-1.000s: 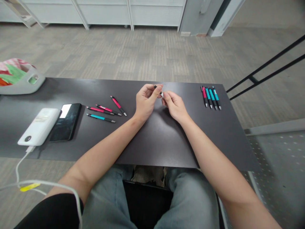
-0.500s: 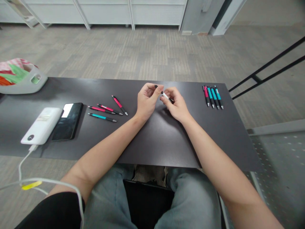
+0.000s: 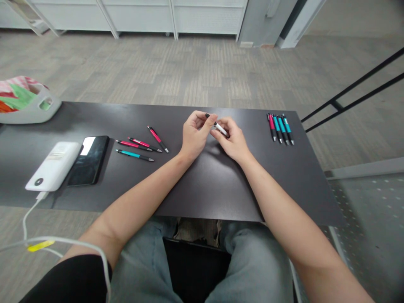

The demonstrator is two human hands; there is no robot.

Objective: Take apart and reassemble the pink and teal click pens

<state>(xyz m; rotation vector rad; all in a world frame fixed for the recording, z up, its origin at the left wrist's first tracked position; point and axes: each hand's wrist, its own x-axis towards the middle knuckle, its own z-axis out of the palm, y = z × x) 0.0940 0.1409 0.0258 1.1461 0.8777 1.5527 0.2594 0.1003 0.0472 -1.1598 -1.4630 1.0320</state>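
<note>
Above the middle of the dark table, my two hands hold a white and black pen (image 3: 221, 129) between them. The thumb and fingers of my left hand (image 3: 197, 134) pinch its black end. My right hand (image 3: 232, 139) is closed round the white barrel, and its fingers partly hide the lower end. To the left of my hands lie several loose pens: a turquoise pen (image 3: 134, 155) and pink pens, one of them a pink pen (image 3: 158, 139) set apart at a slant. On the right a pink pen (image 3: 271, 126) lies beside several turquoise pens (image 3: 283, 129) in a row.
A black phone (image 3: 89, 162) and a white power bank (image 3: 53, 166) with a white cable (image 3: 27, 219) lie on the left of the table (image 3: 208, 189). At the far left stands a white basket (image 3: 50, 105) with coloured cloth. Black metal bars (image 3: 337, 105) rise beyond the right edge.
More of the pen's white barrel shows between my hands, and the dark part by my right fingers is no longer visible. Both hands stay in nearly the same place.
</note>
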